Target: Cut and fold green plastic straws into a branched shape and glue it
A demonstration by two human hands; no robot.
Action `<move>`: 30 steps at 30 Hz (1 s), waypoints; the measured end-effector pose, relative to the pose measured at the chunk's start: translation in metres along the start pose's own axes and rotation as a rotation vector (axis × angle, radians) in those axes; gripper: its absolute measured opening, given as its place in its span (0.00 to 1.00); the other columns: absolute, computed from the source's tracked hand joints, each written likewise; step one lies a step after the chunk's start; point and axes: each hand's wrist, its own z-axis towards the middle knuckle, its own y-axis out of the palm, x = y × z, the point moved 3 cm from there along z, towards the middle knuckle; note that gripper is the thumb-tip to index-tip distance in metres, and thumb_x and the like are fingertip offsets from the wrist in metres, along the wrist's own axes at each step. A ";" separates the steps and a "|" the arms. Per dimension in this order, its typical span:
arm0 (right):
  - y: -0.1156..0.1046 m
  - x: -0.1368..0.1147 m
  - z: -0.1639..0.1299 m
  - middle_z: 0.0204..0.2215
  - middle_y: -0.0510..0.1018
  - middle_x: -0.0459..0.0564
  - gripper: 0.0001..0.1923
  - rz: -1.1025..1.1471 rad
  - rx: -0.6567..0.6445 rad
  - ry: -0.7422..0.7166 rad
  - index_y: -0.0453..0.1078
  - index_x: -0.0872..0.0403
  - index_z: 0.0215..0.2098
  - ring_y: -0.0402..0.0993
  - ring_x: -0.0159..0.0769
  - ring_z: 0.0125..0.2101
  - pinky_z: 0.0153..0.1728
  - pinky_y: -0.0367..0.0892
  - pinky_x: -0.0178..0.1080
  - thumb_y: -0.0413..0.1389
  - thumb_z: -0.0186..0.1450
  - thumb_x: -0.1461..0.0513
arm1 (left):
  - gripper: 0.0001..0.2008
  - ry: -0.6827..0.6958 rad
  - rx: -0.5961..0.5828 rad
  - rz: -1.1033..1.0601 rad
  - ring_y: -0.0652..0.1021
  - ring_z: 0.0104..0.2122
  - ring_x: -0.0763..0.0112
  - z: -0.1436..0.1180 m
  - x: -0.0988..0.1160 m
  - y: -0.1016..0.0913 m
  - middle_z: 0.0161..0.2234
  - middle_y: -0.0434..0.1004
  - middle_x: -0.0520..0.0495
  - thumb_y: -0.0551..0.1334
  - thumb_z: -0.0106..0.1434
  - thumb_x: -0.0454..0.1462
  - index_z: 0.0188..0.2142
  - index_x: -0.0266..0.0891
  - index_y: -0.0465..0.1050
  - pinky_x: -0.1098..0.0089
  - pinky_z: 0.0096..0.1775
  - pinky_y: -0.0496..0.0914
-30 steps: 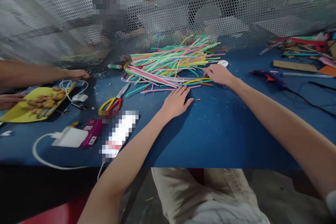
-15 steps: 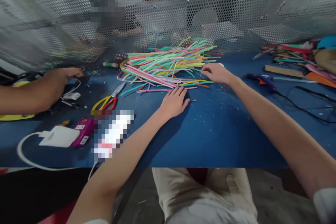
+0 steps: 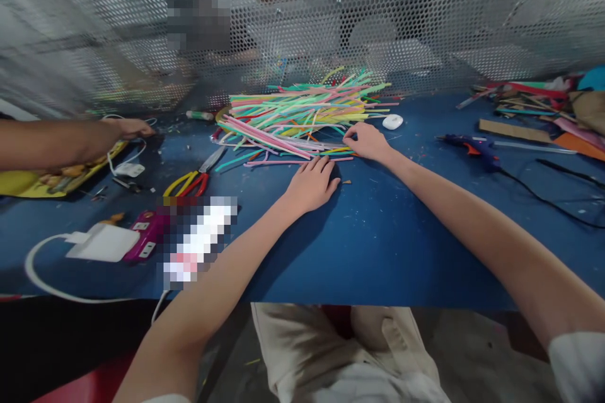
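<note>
A heap of coloured straws (image 3: 302, 114) lies on the blue table (image 3: 378, 233) near the perforated metal screen. My left hand (image 3: 312, 184) rests flat on the table, fingers apart, its fingertips touching a pink straw (image 3: 278, 163) at the heap's front edge. My right hand (image 3: 367, 141) reaches into the heap's right front edge, fingers curled onto a few thin straws there; whether it grips one I cannot tell. A small white oval object (image 3: 392, 121) lies just right of that hand.
Yellow-handled pliers (image 3: 189, 181) lie left of my left hand. A white charger (image 3: 101, 242), pink power strip (image 3: 146, 234) and cable sit front left. A blue glue gun (image 3: 472, 145) with black cord and craft scraps (image 3: 539, 97) lie right. Another person's arm (image 3: 61, 141) reaches over a yellow tray (image 3: 28, 181) at left.
My right hand has moved left along the heap's front edge, uncovering the white oval object. My left hand has stayed put. The other person's arm shifted over the yellow tray.
</note>
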 end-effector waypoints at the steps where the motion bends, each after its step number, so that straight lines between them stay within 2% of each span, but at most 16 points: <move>1: -0.004 0.000 0.000 0.48 0.81 0.54 0.12 -0.004 0.021 0.006 0.80 0.50 0.42 0.75 0.48 0.48 0.47 0.70 0.45 0.55 0.68 0.57 | 0.27 -0.002 -0.004 -0.001 0.64 0.68 0.53 0.000 0.000 0.000 0.69 0.62 0.38 0.47 0.75 0.46 0.67 0.35 0.62 0.55 0.67 0.62; 4: -0.029 -0.001 -0.005 0.49 0.80 0.60 0.14 -0.094 0.159 -0.014 0.79 0.53 0.43 0.72 0.53 0.52 0.53 0.66 0.52 0.52 0.69 0.58 | 0.27 -0.019 -0.025 -0.012 0.63 0.69 0.54 -0.001 -0.001 -0.001 0.70 0.61 0.39 0.46 0.75 0.47 0.67 0.36 0.62 0.55 0.67 0.61; 6: -0.051 0.002 -0.014 0.47 0.81 0.61 0.14 -0.173 0.221 -0.034 0.78 0.54 0.43 0.72 0.55 0.51 0.54 0.63 0.56 0.50 0.70 0.59 | 0.28 -0.024 -0.048 -0.024 0.62 0.69 0.54 -0.001 -0.002 0.000 0.70 0.59 0.40 0.46 0.76 0.48 0.68 0.36 0.62 0.54 0.67 0.61; 11: -0.102 0.024 -0.059 0.34 0.82 0.56 0.12 -0.220 0.245 0.031 0.77 0.54 0.42 0.76 0.47 0.36 0.40 0.66 0.48 0.54 0.68 0.58 | 0.28 -0.013 -0.048 -0.059 0.64 0.68 0.52 -0.002 -0.004 0.002 0.70 0.59 0.38 0.46 0.75 0.48 0.67 0.36 0.62 0.51 0.66 0.62; 13: -0.117 0.031 -0.084 0.31 0.81 0.53 0.10 -0.195 0.284 0.065 0.77 0.51 0.40 0.75 0.45 0.32 0.37 0.65 0.46 0.55 0.67 0.57 | 0.27 -0.009 -0.011 -0.071 0.66 0.66 0.51 -0.001 -0.003 0.001 0.69 0.61 0.38 0.48 0.74 0.47 0.66 0.37 0.63 0.51 0.65 0.63; 15: -0.126 0.031 -0.110 0.30 0.80 0.52 0.10 -0.131 0.329 0.033 0.76 0.50 0.40 0.74 0.44 0.31 0.37 0.65 0.46 0.55 0.68 0.56 | 0.23 -0.026 0.078 -0.091 0.70 0.63 0.52 0.000 -0.002 -0.006 0.65 0.67 0.37 0.53 0.73 0.46 0.62 0.38 0.66 0.52 0.62 0.65; 18: -0.129 0.018 -0.144 0.31 0.79 0.52 0.10 -0.060 0.403 -0.102 0.76 0.49 0.39 0.74 0.44 0.33 0.39 0.65 0.47 0.54 0.69 0.55 | 0.18 -0.065 0.351 -0.165 0.75 0.55 0.56 0.001 0.002 -0.032 0.54 0.75 0.37 0.56 0.71 0.46 0.54 0.37 0.69 0.56 0.58 0.68; 20: -0.124 0.006 -0.160 0.30 0.79 0.51 0.11 -0.050 0.430 -0.200 0.76 0.48 0.37 0.73 0.44 0.34 0.41 0.65 0.47 0.53 0.70 0.55 | 0.17 -0.023 0.540 -0.233 0.75 0.53 0.58 -0.001 0.010 -0.055 0.50 0.75 0.37 0.56 0.72 0.47 0.50 0.37 0.68 0.58 0.57 0.68; 21: -0.120 0.001 -0.165 0.29 0.78 0.50 0.10 -0.047 0.434 -0.245 0.76 0.47 0.36 0.73 0.44 0.34 0.41 0.64 0.48 0.54 0.70 0.54 | 0.17 0.027 0.583 -0.268 0.74 0.54 0.59 -0.002 0.015 -0.064 0.50 0.75 0.38 0.56 0.72 0.47 0.50 0.37 0.68 0.59 0.57 0.68; 22: -0.115 -0.004 -0.168 0.28 0.78 0.49 0.10 -0.038 0.440 -0.281 0.76 0.47 0.36 0.72 0.43 0.33 0.41 0.64 0.48 0.55 0.70 0.54 | 0.18 0.100 0.571 -0.309 0.75 0.53 0.61 -0.003 0.022 -0.072 0.50 0.76 0.39 0.56 0.72 0.48 0.51 0.37 0.68 0.61 0.57 0.68; 23: -0.110 -0.007 -0.171 0.28 0.78 0.49 0.09 -0.020 0.443 -0.314 0.76 0.47 0.35 0.72 0.42 0.33 0.41 0.63 0.48 0.56 0.70 0.54 | 0.19 0.170 0.509 -0.351 0.76 0.51 0.63 -0.004 0.030 -0.076 0.50 0.77 0.41 0.56 0.73 0.49 0.53 0.38 0.68 0.63 0.55 0.69; 26: -0.096 -0.011 -0.173 0.27 0.78 0.47 0.08 0.073 0.462 -0.382 0.76 0.47 0.34 0.72 0.40 0.31 0.40 0.63 0.47 0.59 0.68 0.54 | 0.18 0.266 0.318 -0.427 0.80 0.42 0.68 -0.005 0.047 -0.077 0.46 0.80 0.45 0.52 0.76 0.47 0.53 0.40 0.71 0.67 0.48 0.72; 30: -0.089 -0.006 -0.175 0.27 0.79 0.46 0.10 0.176 0.461 -0.393 0.76 0.46 0.31 0.71 0.39 0.29 0.40 0.64 0.48 0.62 0.66 0.51 | 0.17 0.344 0.335 -0.321 0.78 0.47 0.64 -0.009 0.056 -0.066 0.45 0.80 0.44 0.51 0.76 0.45 0.46 0.40 0.75 0.63 0.52 0.69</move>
